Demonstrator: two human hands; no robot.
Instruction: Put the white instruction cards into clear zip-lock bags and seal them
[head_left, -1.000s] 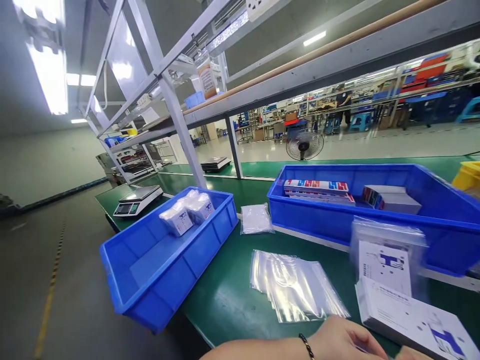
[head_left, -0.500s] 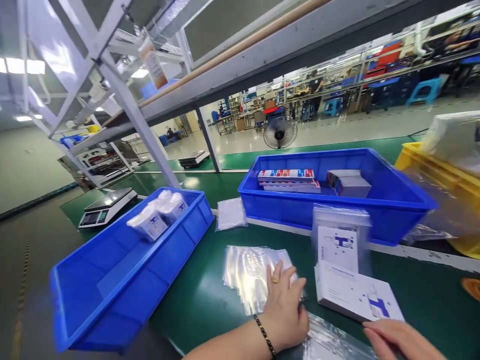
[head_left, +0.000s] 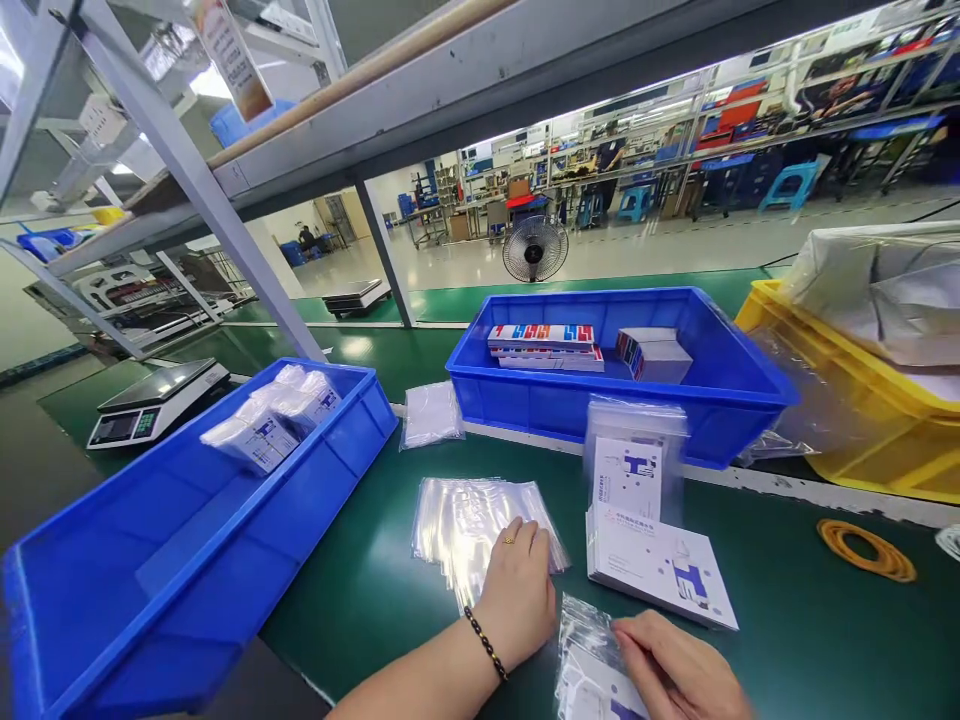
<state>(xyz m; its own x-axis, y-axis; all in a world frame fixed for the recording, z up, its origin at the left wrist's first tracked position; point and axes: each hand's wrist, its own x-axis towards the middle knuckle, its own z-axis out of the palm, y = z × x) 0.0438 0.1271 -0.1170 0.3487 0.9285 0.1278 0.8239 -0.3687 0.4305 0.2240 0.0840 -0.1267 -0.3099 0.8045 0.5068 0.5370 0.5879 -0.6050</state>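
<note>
Hands at the clear bags: left hand now bunched, where its fingers were spread before.
Whether it grips one I cannot tell. The right hand, closer to the left than earlier, pinches the edge of a bagged booklet. The booklet stack lies just beyond; past it stand an upright bag and a blue bin. Orange bands lie rightward.
</note>
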